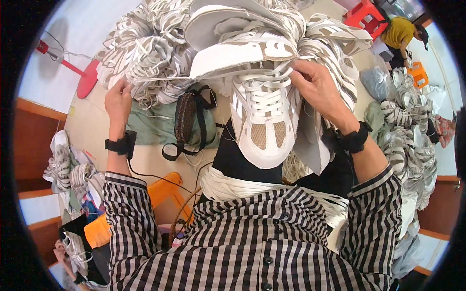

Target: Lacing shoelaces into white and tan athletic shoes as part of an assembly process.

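The left hand (118, 99) is raised at the left, its fingers curled narrowly and pinching the end of a white shoelace (194, 77) that runs taut to the right. Behind the hand rises a pile of white and beige shoe uppers (155, 43). Below the lace lie a green cloth (145, 128) and a dark woven bag with black straps (187, 116).

In the middle, a white sneaker upper (262, 116) rests on the person's lap, toe pointing toward the body. It has beige mesh panels at the toe and white lacing up the front. Its heel end is covered by other uppers stacked on top.

The right hand (318, 87) grips the upper's top edge by the lacing, fingers bent closed on it; the fingertips are hidden, so whether they also hold lace cannot be told. Both wrists wear black bands. At far right, more uppers (412, 145) are heaped, and another person in a yellow top (399, 31) bends near a red stool (364, 14).
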A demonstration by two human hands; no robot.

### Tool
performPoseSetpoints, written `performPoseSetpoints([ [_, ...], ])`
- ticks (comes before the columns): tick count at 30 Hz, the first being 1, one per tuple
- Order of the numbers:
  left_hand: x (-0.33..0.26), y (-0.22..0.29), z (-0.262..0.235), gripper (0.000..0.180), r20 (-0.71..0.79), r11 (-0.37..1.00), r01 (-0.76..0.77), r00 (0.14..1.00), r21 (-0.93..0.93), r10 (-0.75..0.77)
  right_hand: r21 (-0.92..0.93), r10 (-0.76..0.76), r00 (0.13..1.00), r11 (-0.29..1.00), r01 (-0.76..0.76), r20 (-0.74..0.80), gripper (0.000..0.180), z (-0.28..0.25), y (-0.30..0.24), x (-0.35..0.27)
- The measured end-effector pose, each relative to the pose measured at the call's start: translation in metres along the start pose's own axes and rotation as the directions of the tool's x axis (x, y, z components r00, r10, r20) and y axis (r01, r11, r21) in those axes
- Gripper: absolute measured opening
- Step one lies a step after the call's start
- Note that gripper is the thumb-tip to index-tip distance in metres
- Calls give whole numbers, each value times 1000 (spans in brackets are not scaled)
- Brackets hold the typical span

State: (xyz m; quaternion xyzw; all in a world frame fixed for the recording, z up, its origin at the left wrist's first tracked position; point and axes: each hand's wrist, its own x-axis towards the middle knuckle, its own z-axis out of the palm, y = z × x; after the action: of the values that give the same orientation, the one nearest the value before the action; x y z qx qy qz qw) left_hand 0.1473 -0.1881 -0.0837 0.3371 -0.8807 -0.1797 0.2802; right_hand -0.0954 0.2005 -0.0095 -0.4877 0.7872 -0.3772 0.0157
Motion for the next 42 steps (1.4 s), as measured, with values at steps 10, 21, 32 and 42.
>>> performPoseSetpoints([
  [10, -36, 107, -13, 50, -16, 901, -373, 925, -223, 379, -488, -107, 950, 838, 246, 295, 22, -24, -40, -43],
  [21, 0, 213, -1, 33, -269, 675, -735, 666, -73, 696, -725, -389, 905, 571, 384, 173, 38, -8, -48, -68],
  [32, -62, 227, -42, 51, 216, 816, -540, 788, -207, 576, -710, -356, 881, 530, 464, 310, 10, 52, -94, -12],
  [42, -62, 141, 14, 51, 507, 813, -577, 724, 73, 468, -195, -309, 893, 903, 383, 327, 23, 31, -86, -36],
])
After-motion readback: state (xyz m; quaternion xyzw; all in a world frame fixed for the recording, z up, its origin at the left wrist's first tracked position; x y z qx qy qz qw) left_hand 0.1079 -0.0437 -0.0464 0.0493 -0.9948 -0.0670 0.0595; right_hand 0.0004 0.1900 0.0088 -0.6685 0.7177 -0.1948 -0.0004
